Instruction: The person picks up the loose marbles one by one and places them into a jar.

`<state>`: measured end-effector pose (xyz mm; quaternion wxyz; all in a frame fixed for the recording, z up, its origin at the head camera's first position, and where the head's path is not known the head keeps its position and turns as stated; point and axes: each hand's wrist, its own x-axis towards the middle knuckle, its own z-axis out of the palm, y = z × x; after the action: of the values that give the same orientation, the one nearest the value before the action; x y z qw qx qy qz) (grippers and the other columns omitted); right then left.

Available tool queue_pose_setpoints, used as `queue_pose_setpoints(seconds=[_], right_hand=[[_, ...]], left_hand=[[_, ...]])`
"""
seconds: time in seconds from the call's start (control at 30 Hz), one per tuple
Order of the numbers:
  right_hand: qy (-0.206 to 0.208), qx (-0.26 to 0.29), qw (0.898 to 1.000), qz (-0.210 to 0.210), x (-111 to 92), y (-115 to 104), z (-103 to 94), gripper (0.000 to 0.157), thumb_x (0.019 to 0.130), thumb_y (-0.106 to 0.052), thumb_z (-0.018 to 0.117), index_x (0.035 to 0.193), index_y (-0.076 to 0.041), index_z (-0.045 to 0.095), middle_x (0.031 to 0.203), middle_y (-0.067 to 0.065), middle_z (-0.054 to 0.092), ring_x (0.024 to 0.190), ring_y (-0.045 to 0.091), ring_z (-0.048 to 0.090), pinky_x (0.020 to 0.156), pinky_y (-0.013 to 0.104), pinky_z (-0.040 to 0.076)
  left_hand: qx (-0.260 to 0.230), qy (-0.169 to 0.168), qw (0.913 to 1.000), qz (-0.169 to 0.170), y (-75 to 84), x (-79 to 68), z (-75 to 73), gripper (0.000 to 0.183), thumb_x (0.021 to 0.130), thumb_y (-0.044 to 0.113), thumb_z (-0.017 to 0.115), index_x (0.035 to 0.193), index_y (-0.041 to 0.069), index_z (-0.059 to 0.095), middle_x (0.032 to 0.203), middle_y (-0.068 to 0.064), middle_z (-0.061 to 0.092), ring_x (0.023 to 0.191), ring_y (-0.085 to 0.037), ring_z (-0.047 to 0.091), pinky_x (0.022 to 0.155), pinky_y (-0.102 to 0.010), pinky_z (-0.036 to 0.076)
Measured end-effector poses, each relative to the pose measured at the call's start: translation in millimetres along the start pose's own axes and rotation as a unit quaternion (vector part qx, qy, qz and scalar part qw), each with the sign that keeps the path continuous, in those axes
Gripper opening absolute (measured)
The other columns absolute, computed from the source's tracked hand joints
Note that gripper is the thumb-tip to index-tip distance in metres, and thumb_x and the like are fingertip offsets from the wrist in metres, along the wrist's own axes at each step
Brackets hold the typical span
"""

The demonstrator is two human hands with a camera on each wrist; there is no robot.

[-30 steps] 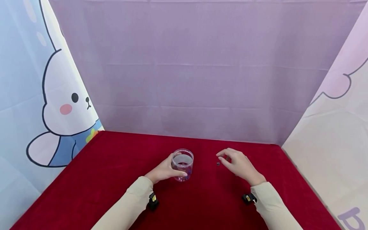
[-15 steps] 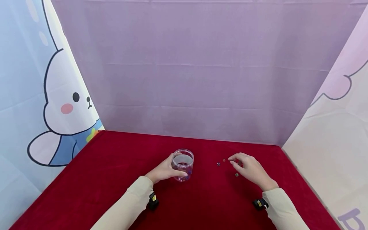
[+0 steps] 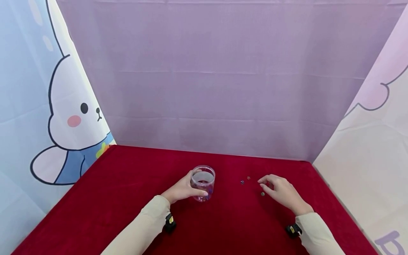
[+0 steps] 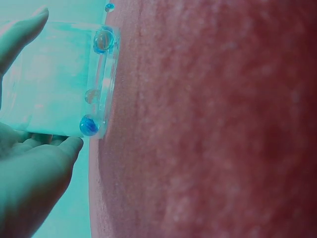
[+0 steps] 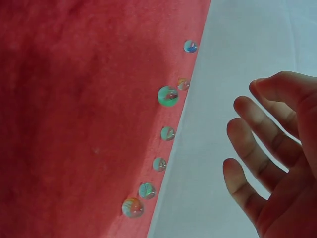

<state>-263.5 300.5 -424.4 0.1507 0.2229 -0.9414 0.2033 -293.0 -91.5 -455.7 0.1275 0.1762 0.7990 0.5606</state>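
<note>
A clear plastic jar (image 3: 209, 181) stands upright on the red cloth (image 3: 140, 219). My left hand (image 3: 183, 187) grips it from the left side, thumb in front and fingers behind. Inside, at the jar's bottom, a blue marble (image 4: 89, 125) and a couple of others show in the left wrist view. To the right, my right hand (image 3: 282, 193) hovers over several glass marbles with loosely bent fingers and nothing in them. In the right wrist view, a green marble (image 5: 168, 96), an orange marble (image 5: 132, 208) and more form a loose row; the hand hides some from the head view.
A lilac curtain (image 3: 207, 88) closes off the back of the table. On the left hangs a sheet with a cartoon rabbit (image 3: 73, 106), on the right a pale sheet (image 3: 376, 159). Two marbles, one blue (image 3: 242, 182), one reddish (image 3: 248, 177), lie between jar and right hand.
My right hand has drawn back to the right and slightly toward me, uncovering a reddish and a green marble. The left hand and the jar have stayed in place.
</note>
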Motion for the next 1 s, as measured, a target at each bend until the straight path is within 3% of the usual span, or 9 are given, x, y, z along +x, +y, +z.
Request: queue_pose_setpoints(seconds=[0.3, 0.6, 1.0], right_hand=[[-0.039, 0.006, 0.998, 0.042, -1.3, 1.8, -0.8, 0.015, 0.089, -0.013, 0.076, 0.104, -0.015, 0.075, 0.095, -0.009, 0.067, 0.074, 0.008, 0.053, 0.065, 0.03, 0.049], [-0.082, 0.002, 0.994, 0.072, -3.0, 6.5, 4.6, 0.015, 0.088, -0.016, 0.077, 0.103, -0.015, 0.075, 0.102, -0.002, 0.07, 0.092, 0.021, 0.064, 0.076, 0.041, 0.055], [-0.121, 0.003, 0.989, 0.09, -5.0, 7.1, 9.1, 0.016, 0.085, -0.012, 0.079, 0.1, -0.015, 0.075, 0.097, -0.004, 0.067, 0.089, 0.018, 0.062, 0.075, 0.041, 0.053]], left_hand=[[0.0, -0.002, 1.0, 0.0, 0.3, 0.5, -0.1, 0.098, 0.078, 0.036, 0.088, 0.154, 0.015, 0.029, 0.14, -0.007, 0.049, 0.13, -0.028, 0.044, 0.102, -0.053, 0.045], [-0.006, -0.002, 1.0, 0.002, -1.2, 0.7, 0.8, 0.097, 0.078, 0.034, 0.088, 0.154, 0.014, 0.03, 0.138, -0.006, 0.05, 0.129, -0.027, 0.045, 0.103, -0.053, 0.043], [-0.003, 0.0, 1.0, 0.001, 0.2, 0.0, 0.8, 0.098, 0.078, 0.034, 0.088, 0.154, 0.014, 0.029, 0.138, -0.006, 0.05, 0.129, -0.026, 0.045, 0.104, -0.053, 0.043]])
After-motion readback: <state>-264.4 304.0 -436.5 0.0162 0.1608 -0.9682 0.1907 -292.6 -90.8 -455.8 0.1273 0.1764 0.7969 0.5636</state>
